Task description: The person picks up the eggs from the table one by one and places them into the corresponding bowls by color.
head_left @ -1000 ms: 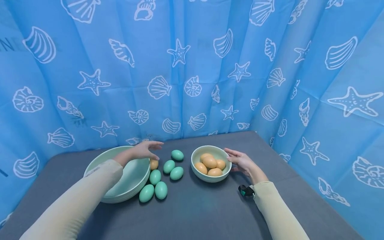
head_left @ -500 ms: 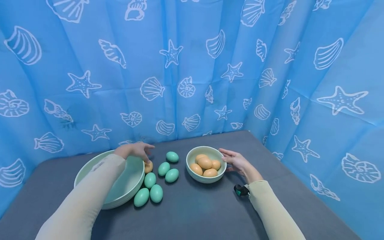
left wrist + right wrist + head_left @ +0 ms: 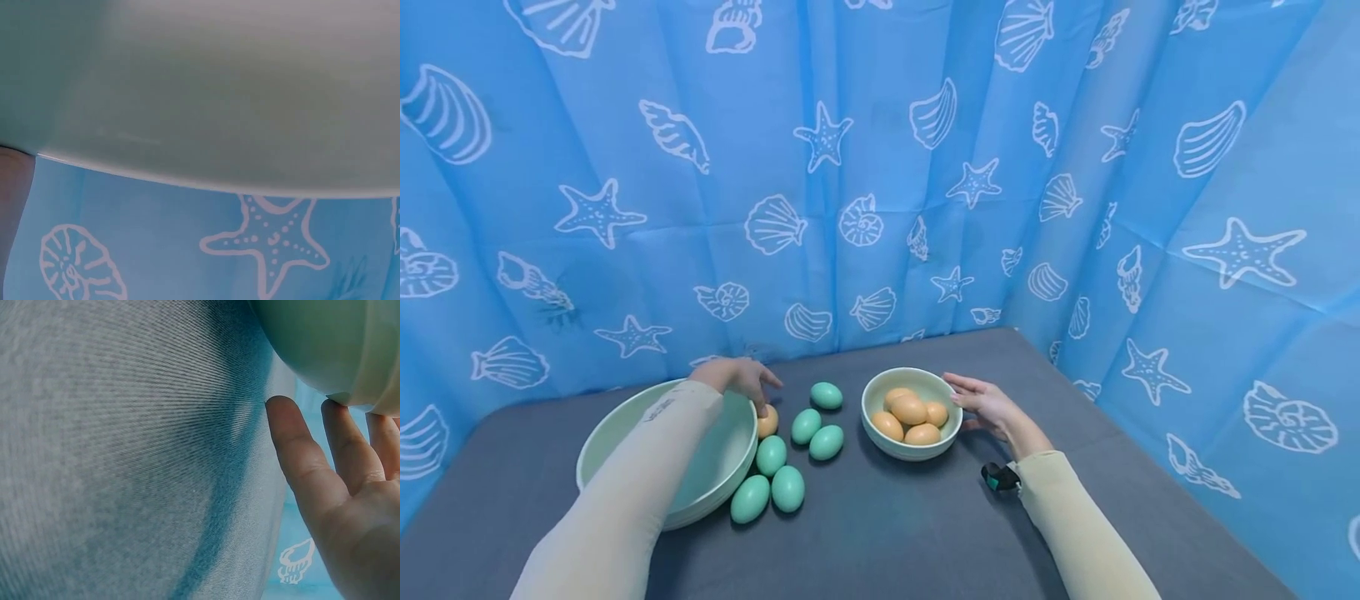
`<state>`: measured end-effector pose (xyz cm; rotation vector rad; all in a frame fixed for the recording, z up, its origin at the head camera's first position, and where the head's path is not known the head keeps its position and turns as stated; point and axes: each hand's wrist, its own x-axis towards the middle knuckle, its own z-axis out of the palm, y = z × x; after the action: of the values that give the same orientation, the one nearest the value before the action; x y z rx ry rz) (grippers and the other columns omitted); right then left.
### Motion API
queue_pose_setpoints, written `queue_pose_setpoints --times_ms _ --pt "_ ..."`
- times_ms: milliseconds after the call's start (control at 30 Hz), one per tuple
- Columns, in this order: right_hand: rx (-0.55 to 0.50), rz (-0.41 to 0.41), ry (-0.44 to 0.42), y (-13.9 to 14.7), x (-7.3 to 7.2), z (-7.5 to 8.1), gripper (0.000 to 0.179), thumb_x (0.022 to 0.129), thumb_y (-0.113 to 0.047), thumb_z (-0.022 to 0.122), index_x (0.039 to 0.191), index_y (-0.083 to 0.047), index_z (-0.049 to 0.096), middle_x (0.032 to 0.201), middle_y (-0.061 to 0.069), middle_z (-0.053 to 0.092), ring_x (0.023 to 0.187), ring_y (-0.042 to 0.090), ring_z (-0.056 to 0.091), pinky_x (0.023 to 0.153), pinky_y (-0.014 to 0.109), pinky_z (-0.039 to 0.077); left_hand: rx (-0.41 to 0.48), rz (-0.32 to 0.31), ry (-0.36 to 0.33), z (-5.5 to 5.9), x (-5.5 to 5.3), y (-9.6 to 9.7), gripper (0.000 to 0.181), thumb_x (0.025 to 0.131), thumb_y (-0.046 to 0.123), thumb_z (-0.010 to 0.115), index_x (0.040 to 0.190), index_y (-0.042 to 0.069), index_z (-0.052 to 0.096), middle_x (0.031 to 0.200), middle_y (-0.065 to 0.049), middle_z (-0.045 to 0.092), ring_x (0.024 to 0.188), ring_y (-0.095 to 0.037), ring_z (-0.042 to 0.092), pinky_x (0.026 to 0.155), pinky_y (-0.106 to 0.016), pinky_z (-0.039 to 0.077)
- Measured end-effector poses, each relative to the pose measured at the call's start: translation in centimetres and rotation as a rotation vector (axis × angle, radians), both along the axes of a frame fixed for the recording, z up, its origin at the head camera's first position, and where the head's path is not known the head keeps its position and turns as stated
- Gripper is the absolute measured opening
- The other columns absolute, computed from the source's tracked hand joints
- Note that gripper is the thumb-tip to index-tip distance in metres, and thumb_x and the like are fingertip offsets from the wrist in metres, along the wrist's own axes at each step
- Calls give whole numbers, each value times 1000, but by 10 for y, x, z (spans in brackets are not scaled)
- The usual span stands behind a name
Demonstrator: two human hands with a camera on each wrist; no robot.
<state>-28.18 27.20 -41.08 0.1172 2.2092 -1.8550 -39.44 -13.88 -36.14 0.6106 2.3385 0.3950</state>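
**Left hand [image 3: 741, 379] at 1 orange egg [image 3: 768, 423]; right hand [image 3: 992, 408] at small bowl [image 3: 902, 451]**

Large bowl [image 3: 722, 446]: 1, partly covered by the left sleeve [image 3: 617, 517]. Left hand: over the bowl's right rim, 1 digit meeting the egg's top. Other fingers are partly hidden; whether they clamp the egg cannot be told. Orange egg: on the table [image 3: 880, 542], just beside the large bowl. Green eggs [image 3: 771, 455]: 6, on the table between the 2 bowls. Small bowl: 1, containing 5 visible orange eggs [image 3: 909, 409]; what lies beneath them is hidden. Right hand: fingers straight, spread, touching the bowl's right side, unclamped; cut off in the right wrist view. Black strap [image 3: 999, 477]: 1, near the right cuff [image 3: 1034, 468], detail unclear.
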Motion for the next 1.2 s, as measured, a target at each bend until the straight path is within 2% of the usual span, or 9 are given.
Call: queue_pose_setpoints --times_ms 267,400,533,733,800,933,967,1033,1200 --pt "9 -13 -14 0 -2 -1 58 105 -10 50 158 -3 26 163 19 23 148 44 28 105 63 44 -16 60 24 -6 0 -1 59 94 29 72 146 9 53 154 -24 40 143 -48 31 105 -51 46" --pt "11 -20 -8 2 -3 0 58 105 -11 49 158 -3 27 163 19 24 148 44 28 105 62 45 -22 57 41 -10 -4 2 56 96 36 68 142 6 57 146 -20 51 136 -43 44 107 -51 45" --pt "15 -21 -7 3 -3 -1 57 106 -11 49 158 -4 27 163 18 25 148 43 28 106 63 43 -49 76 39 -12 -6 5 54 98 41 64 136 3 60 128 -15 64 119 -33 59 99 -45 51" --pt "15 -20 -5 2 -2 0 57 105 -11 49 158 -4 28 163 18 25 148 43 27 106 64 42 -168 74 52 -10 -7 10 54 96 54 61 121 6 65 106 -9 64 99 -24 59 88 -42 50" --pt "18 -23 -4 2 -2 0 57 105 -11 50 158 -4 28 163 18 25 148 43 28 106 64 43 -196 67 50 -15 -13 10 56 95 57 60 119 7 65 106 -10 64 99 -25 59 87 -43 49" --pt "29 -35 -8 0 -1 -1 57 105 -11 50 157 -4 29 163 19 26 147 44 29 104 61 45 -226 102 42 -41 -40 5 72 86 70 64 128 11 63 118 -9 63 110 -27 58 92 -44 50" --pt "32 -38 -8 -1 0 -1 56 105 -11 50 157 -4 30 163 19 26 147 44 30 104 61 45 -231 109 46 -43 -42 5 77 83 71 65 131 11 61 122 -11 62 114 -29 58 94 -45 50" --pt "36 -41 -10 -1 0 -2 56 105 -11 49 157 -4 30 163 20 26 147 44 30 103 60 46 -239 135 47 -42 -38 6 85 83 72 65 140 9 56 131 -14 59 123 -34 54 99 -47 48" --pt "39 -48 -11 -1 0 -3 55 106 -11 49 157 -5 31 163 20 25 146 45 30 104 61 46 -236 132 49 -13 -6 14 76 95 57 60 143 -1 50 136 -23 55 129 -40 49 104 -50 46"
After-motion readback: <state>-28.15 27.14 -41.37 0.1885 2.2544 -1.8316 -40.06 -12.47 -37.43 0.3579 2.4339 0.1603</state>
